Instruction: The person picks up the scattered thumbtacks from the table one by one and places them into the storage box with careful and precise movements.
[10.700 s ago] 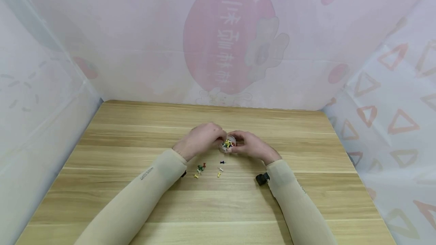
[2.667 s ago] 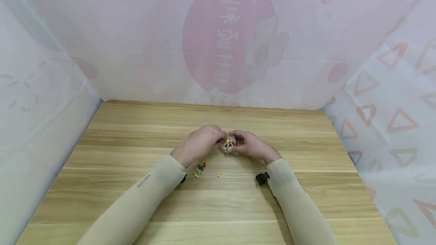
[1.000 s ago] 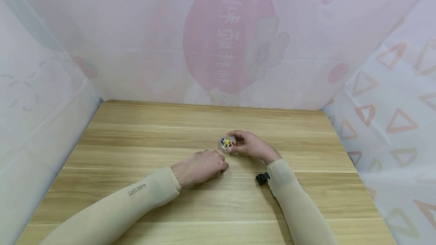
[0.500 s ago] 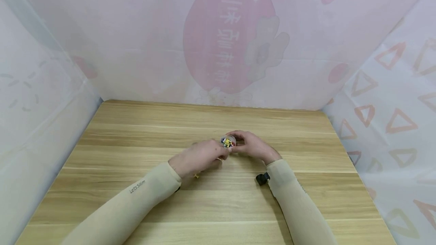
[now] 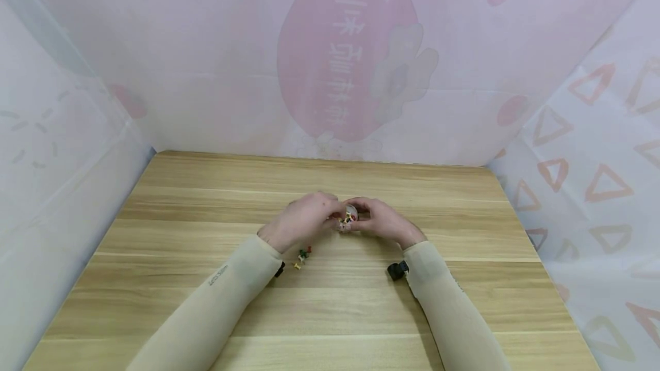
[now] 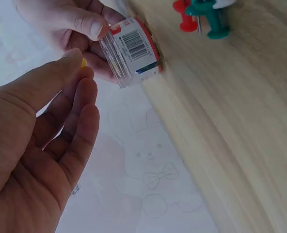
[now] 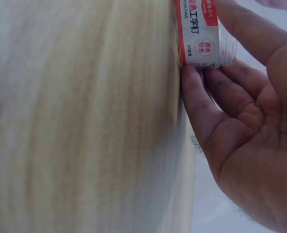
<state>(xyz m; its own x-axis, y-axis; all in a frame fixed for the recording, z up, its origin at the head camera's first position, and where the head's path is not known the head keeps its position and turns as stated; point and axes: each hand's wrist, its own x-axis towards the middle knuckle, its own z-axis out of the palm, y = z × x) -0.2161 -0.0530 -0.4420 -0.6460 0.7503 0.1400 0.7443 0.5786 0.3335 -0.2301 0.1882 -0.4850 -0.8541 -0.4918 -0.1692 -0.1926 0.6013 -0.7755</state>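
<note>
My left hand (image 5: 304,219) is raised at the mouth of a clear push pin jar (image 5: 344,227). In the left wrist view, thumb and index finger pinch a yellow push pin (image 6: 84,62), of which only a bit shows. My right hand (image 5: 384,222) holds the jar from the right side, thumb and fingers around it. The jar stands upright on the table, with a barcode label (image 6: 136,44) on one side and a red and white label (image 7: 199,34) on another. Colourful push pins (image 5: 350,217) fill part of it, partly hidden by my left hand.
Left of centre on the wooden table (image 5: 412,319) lie loose push pins: a red one (image 5: 309,249), a green one (image 5: 302,253), a white one (image 5: 301,259) and a yellow one (image 5: 297,266). Printed cloth walls (image 5: 227,102) enclose the table's back and sides.
The blue, white and yellow pins nearer the jar have gone from the table. My left hand went down to the tabletop, then back up to the jar. My right hand has stayed at the jar.
</note>
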